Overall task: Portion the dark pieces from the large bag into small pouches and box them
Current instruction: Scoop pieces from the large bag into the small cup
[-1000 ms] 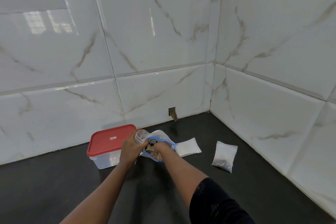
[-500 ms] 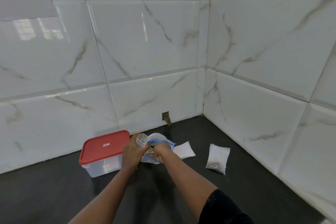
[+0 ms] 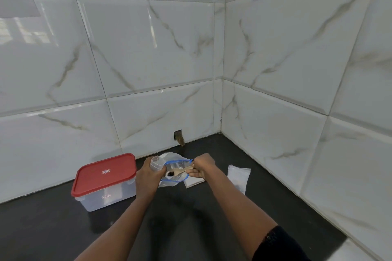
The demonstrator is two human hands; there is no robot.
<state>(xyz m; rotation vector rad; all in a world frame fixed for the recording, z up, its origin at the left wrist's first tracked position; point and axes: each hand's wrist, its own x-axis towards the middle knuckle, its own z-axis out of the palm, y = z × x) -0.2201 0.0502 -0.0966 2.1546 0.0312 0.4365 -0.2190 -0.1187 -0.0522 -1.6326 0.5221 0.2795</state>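
The large clear bag [image 3: 174, 179] with a blue zip rim lies open on the black counter. My left hand [image 3: 148, 178] holds a small clear pouch [image 3: 156, 164] at the bag's left edge. My right hand [image 3: 201, 168] grips a wooden spoon [image 3: 182, 171] by the handle. Dark pieces [image 3: 170, 174] sit on the spoon's bowl, just inside the bag's mouth. A clear box with a red lid [image 3: 105, 172] stands shut to the left. A filled small pouch [image 3: 239, 178] lies flat to the right.
A flat white pouch [image 3: 192, 183] lies under the bag's right edge. White marble tile walls meet in a corner behind and run close along the right. A small hole [image 3: 179, 136] shows in the back wall near the black counter [image 3: 63, 229].
My right hand has drawn back out of the bag, and the wooden spoon now shows with dark pieces on it. My head view has tilted slightly.
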